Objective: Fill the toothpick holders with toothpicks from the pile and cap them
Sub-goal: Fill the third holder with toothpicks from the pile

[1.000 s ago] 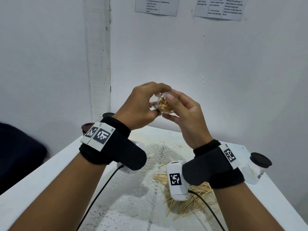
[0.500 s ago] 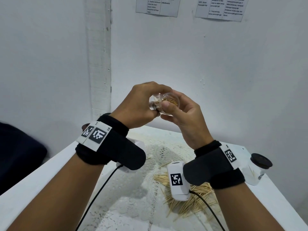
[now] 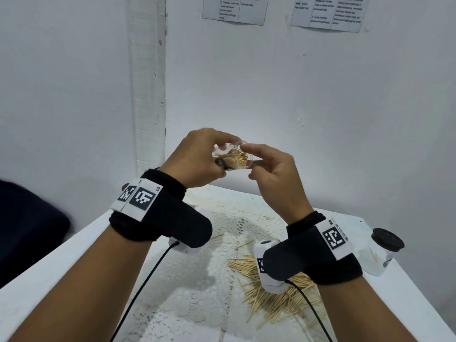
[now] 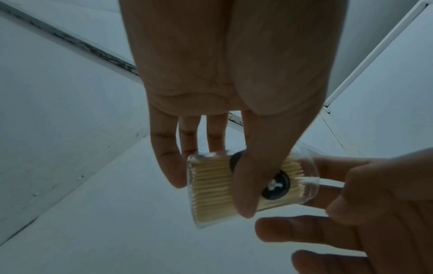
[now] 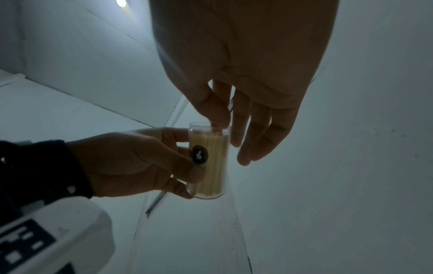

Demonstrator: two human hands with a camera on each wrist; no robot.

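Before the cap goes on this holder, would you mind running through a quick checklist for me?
1. Left hand grips the clear holder: ok.
2. Holder well filled with toothpicks: ok.
3. Toothpick tips sit below the rim: ok.
4. Right hand clear of the mouth: not ok, its thumb touches the rim.
5. Cap in hand: not ok; the only cap in view sits on another holder on the table.

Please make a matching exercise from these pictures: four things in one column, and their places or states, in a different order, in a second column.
Things
1. clear toothpick holder
2. loose toothpick pile
3. capped holder
4. printed sheets

Places or states
A. on the wall
B. standing at the table's right edge, dark cap on
C. gripped in the left hand, uncapped, full of toothpicks
D. on the white lace mat

Pairs: 1-C, 2-D, 3-B, 4-A
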